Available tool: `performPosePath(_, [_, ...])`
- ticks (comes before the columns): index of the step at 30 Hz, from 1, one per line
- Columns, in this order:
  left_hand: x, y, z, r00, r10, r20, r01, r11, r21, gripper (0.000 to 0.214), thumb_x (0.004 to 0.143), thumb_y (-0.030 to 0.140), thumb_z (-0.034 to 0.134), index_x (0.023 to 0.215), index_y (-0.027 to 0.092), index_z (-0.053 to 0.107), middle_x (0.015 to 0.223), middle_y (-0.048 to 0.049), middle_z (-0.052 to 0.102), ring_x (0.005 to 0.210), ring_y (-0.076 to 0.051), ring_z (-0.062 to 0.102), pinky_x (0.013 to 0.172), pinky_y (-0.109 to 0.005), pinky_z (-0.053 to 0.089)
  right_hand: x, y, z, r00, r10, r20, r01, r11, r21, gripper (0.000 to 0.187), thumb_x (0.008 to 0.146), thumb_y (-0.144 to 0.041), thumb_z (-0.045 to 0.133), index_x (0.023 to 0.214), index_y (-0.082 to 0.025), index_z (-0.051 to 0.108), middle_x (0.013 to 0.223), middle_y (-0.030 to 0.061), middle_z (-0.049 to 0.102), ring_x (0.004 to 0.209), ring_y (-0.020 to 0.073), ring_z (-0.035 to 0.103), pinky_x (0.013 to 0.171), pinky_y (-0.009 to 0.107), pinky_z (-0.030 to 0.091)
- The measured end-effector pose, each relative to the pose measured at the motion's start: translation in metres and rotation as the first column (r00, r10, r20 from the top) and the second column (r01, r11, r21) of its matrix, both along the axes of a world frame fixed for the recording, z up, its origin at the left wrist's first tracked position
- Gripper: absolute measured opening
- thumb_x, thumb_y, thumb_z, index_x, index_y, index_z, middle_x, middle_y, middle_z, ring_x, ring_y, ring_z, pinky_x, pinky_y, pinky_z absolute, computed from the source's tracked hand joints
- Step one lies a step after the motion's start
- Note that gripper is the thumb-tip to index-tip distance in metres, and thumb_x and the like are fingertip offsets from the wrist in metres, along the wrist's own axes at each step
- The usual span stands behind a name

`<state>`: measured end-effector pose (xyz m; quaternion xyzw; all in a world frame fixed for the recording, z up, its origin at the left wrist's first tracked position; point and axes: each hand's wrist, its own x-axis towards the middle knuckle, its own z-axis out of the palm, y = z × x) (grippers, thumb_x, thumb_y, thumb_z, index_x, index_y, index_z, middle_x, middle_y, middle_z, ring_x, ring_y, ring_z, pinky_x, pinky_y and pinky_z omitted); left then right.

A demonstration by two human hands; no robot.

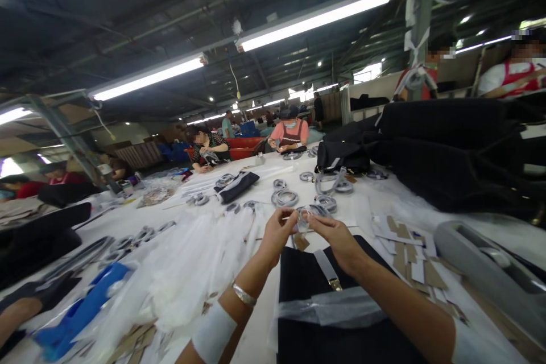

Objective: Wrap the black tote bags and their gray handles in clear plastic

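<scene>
My left hand (pixel 279 233) and my right hand (pixel 335 236) meet above the far end of a black bag (pixel 307 338). Both have fingers pinched on a small clear plastic wrapping (pixel 303 217); what it encloses is hard to make out. Just under the fingers is a brown paper tag (pixel 301 242). A grey strap with a metal clasp (pixel 327 270) lies on the bag, and a strip of translucent plastic (pixel 333 310) crosses it. Right behind my fingertips are coiled grey straps (pixel 326 203).
Thin white plastic sheets (pixel 187 267) and a blue tape dispenser (pixel 85 313) are at left. Cardboard strips (pixel 401 256) and a grey plastic housing (pixel 490 278) lie at right. Black bags (pixel 460 153) are piled beyond. Co-workers (pixel 290 132) sit across the table.
</scene>
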<state>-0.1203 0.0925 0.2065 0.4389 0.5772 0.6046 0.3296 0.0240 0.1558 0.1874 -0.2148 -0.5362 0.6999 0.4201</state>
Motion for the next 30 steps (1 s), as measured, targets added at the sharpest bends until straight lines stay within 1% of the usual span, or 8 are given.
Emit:
performPosePath(3, [0.015, -0.003, -0.006, 0.992, -0.105, -0.065, 0.107, 0.994, 0.031, 0.044, 0.068, 0.050, 0.082, 0.091, 0.013, 0.073, 0.090, -0.0107, 0.072, 0.087, -0.025, 0.068, 0.078, -0.035, 0.055, 0.004, -0.002, 0.001, 0.999, 0.003, -0.045, -0.007, 0.997, -0.079, 0.042, 0.069, -0.050, 0.081, 0.098, -0.019, 0.078, 0.121, 0.0090, 0.070, 0.127, 0.0298, 0.054, 0.116, 0.044, 0.032])
performPosePath(7, [0.025, -0.001, -0.004, 0.987, -0.128, -0.100, 0.139, 0.984, 0.108, 0.035, 0.068, 0.038, 0.083, 0.094, 0.016, 0.077, 0.098, -0.0091, 0.075, 0.094, -0.025, 0.068, 0.091, -0.036, 0.051, 0.009, -0.006, 0.005, 0.995, 0.069, -0.077, -0.078, 0.988, -0.130, 0.040, 0.072, -0.048, 0.078, 0.100, -0.019, 0.077, 0.118, 0.0100, 0.071, 0.123, 0.0295, 0.058, 0.113, 0.044, 0.036])
performPosePath(12, [0.029, 0.000, 0.000, 0.987, -0.123, -0.104, 0.134, 0.986, 0.102, 0.025, 0.077, 0.040, 0.074, 0.079, 0.016, 0.079, 0.080, -0.0066, 0.075, 0.080, -0.022, 0.067, 0.081, -0.034, 0.051, 0.013, -0.002, 0.001, 0.999, 0.024, -0.048, -0.026, 0.998, -0.053, 0.033, 0.078, -0.048, 0.074, 0.098, -0.022, 0.077, 0.125, 0.0092, 0.068, 0.130, 0.0287, 0.052, 0.113, 0.048, 0.036])
performPosePath(15, [0.031, -0.003, 0.002, 0.989, -0.112, -0.098, 0.120, 0.990, 0.074, 0.023, 0.078, 0.038, 0.073, 0.079, 0.016, 0.079, 0.075, -0.0061, 0.074, 0.074, -0.021, 0.065, 0.075, -0.031, 0.050, 0.015, 0.003, -0.004, 0.998, -0.059, -0.022, 0.060, 0.998, 0.013, 0.034, 0.079, -0.047, 0.073, 0.100, -0.020, 0.077, 0.122, 0.0095, 0.069, 0.127, 0.0288, 0.054, 0.112, 0.047, 0.037])
performPosePath(19, [0.028, -0.004, 0.005, 0.996, -0.093, -0.006, 0.094, 0.993, 0.065, 0.021, 0.075, 0.035, 0.075, 0.081, 0.015, 0.077, 0.080, -0.0075, 0.075, 0.079, -0.021, 0.066, 0.079, -0.031, 0.050, 0.022, 0.009, -0.009, 0.984, -0.175, 0.020, 0.173, 0.982, 0.076, 0.029, 0.079, -0.042, 0.073, 0.098, -0.020, 0.078, 0.112, 0.0065, 0.074, 0.120, 0.0278, 0.059, 0.113, 0.043, 0.036])
performPosePath(23, [0.022, -0.003, 0.012, 0.978, -0.152, 0.146, 0.138, 0.985, 0.102, 0.018, 0.079, 0.035, 0.067, 0.075, 0.017, 0.066, 0.082, -0.0054, 0.072, 0.082, -0.019, 0.067, 0.086, -0.032, 0.050, 0.031, 0.012, -0.014, 0.973, -0.182, 0.141, 0.158, 0.974, 0.162, 0.030, 0.082, -0.046, 0.069, 0.097, -0.022, 0.078, 0.103, 0.0048, 0.076, 0.107, 0.0290, 0.066, 0.106, 0.045, 0.042])
performPosePath(26, [0.018, -0.003, 0.019, 0.951, -0.215, 0.224, 0.187, 0.972, 0.140, 0.016, 0.078, 0.032, 0.064, 0.072, 0.017, 0.060, 0.076, -0.0021, 0.065, 0.079, -0.015, 0.065, 0.084, -0.029, 0.049, 0.037, 0.011, -0.017, 0.957, -0.188, 0.221, 0.128, 0.956, 0.262, 0.030, 0.081, -0.049, 0.069, 0.094, -0.023, 0.079, 0.101, 0.0039, 0.077, 0.106, 0.0298, 0.067, 0.104, 0.044, 0.044])
performPosePath(30, [0.014, -0.003, 0.026, 0.924, -0.274, 0.265, 0.254, 0.961, 0.109, 0.017, 0.079, 0.032, 0.064, 0.074, 0.017, 0.057, 0.057, 0.0055, 0.046, 0.055, -0.009, 0.051, 0.063, -0.023, 0.046, 0.043, 0.011, -0.023, 0.933, -0.253, 0.255, 0.181, 0.945, 0.274, 0.037, 0.084, -0.055, 0.062, 0.090, -0.022, 0.078, 0.101, 0.0061, 0.076, 0.109, 0.0305, 0.066, 0.105, 0.044, 0.044])
